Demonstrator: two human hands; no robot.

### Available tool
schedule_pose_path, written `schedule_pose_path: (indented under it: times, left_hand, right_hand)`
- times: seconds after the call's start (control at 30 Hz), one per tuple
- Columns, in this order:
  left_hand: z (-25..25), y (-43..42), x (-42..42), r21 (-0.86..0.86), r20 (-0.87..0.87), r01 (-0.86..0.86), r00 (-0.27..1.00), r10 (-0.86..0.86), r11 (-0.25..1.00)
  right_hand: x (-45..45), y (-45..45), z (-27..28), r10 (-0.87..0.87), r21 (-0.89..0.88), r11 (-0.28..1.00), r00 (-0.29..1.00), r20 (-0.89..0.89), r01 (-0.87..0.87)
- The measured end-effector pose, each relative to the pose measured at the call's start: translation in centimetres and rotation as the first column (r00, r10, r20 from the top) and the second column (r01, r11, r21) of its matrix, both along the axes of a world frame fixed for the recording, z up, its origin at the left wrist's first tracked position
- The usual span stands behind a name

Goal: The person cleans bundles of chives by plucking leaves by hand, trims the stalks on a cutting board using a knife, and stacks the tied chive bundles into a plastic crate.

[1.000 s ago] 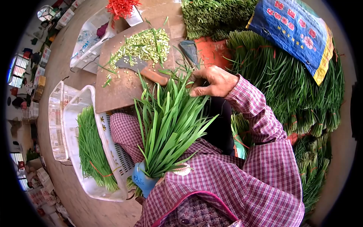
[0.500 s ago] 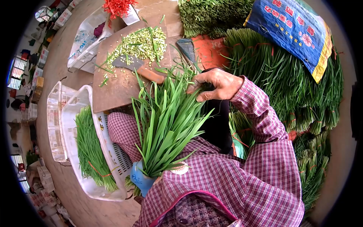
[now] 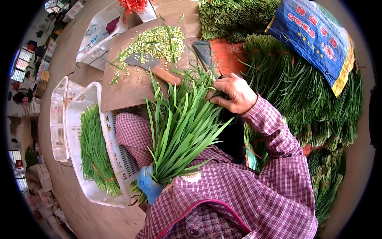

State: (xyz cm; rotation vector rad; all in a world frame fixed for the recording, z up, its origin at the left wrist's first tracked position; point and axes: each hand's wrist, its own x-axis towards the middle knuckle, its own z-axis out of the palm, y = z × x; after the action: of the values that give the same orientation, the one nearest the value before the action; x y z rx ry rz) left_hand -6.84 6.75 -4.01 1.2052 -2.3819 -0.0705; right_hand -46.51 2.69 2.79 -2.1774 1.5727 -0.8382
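A large loose bunch of garlic chives (image 3: 183,131) slants across my lap, its long flat leaves fanning upward and to the right. Around its lower end my left hand (image 3: 149,185), in a blue glove, is closed; most of the fingers are hidden by leaves and sleeve. My bare right hand (image 3: 230,93) pinches leaves at the upper right edge of the bunch, thumb and fingers curled together. Just beyond the leaves, a cleaver (image 3: 145,61) with a wooden handle lies on the brown board (image 3: 127,93), beside a heap of chopped pale-green stem pieces (image 3: 159,42).
Left of my knee stands a white plastic crate (image 3: 81,175) holding a tied chive bundle (image 3: 97,149). Stacked chives (image 3: 294,87) fill the right side, partly under a blue printed sack (image 3: 314,40). Red ties (image 3: 133,6) lie at the top near another white crate (image 3: 89,55).
The view has shifted slightly, so the scene sits a little further right. My right fingers have curled in more at the leaves. The left hand keeps its grip.
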Motion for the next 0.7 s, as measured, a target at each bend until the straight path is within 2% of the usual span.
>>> schedule_pose_path:
  times: [0.07,0.1,0.17,0.33,0.47,0.53,0.6,0.67,0.7]
  left_hand:
    - [0.0,0.1,-0.3,-0.023,0.002,-0.016,1.000,0.016,1.000]
    - [-0.2,0.1,-0.3,-0.053,0.027,-0.017,0.999,0.019,0.998]
    - [-0.4,0.1,-0.4,-0.095,0.034,-0.001,0.999,0.004,0.996]
    - [-0.3,0.5,-0.7,-0.073,-0.003,-0.039,0.999,0.038,0.997]
    - [0.1,0.7,-0.9,-0.045,0.001,-0.051,0.999,0.051,0.998]
    - [-0.3,0.9,-0.4,-0.037,0.019,-0.059,0.998,0.060,0.998]
    - [-0.6,0.9,0.0,-0.031,0.038,-0.067,0.997,0.068,0.997]
    - [-0.8,1.2,0.1,-0.022,0.087,-0.083,0.993,0.085,0.996]
    - [-0.5,1.1,-0.3,-0.043,0.063,-0.067,0.996,0.070,0.997]
  right_hand:
    - [0.9,0.3,-0.6,-0.121,-0.106,0.988,0.991,-0.061,0.114]
    - [1.2,0.3,-0.8,-0.115,-0.105,0.989,0.991,-0.062,0.108]
    - [1.8,0.3,-1.1,-0.266,-0.105,0.961,0.960,-0.083,0.257]
    - [2.4,-0.4,-2.0,-0.305,-0.072,0.951,0.951,-0.057,0.300]
    - [2.1,-1.1,-3.6,-0.348,-0.159,0.927,0.937,-0.025,0.340]
    - [1.1,-1.3,-3.4,-0.536,-0.275,0.830,0.829,-0.157,0.485]
    - [-3.8,-1.4,-3.3,-0.665,-0.110,0.717,0.722,0.190,0.689]
    - [-6.0,-1.0,-1.7,-0.637,-0.131,0.752,0.763,0.106,0.646]
    - [-5.6,-0.5,0.1,-0.599,-0.166,0.799,0.788,-0.142,0.578]
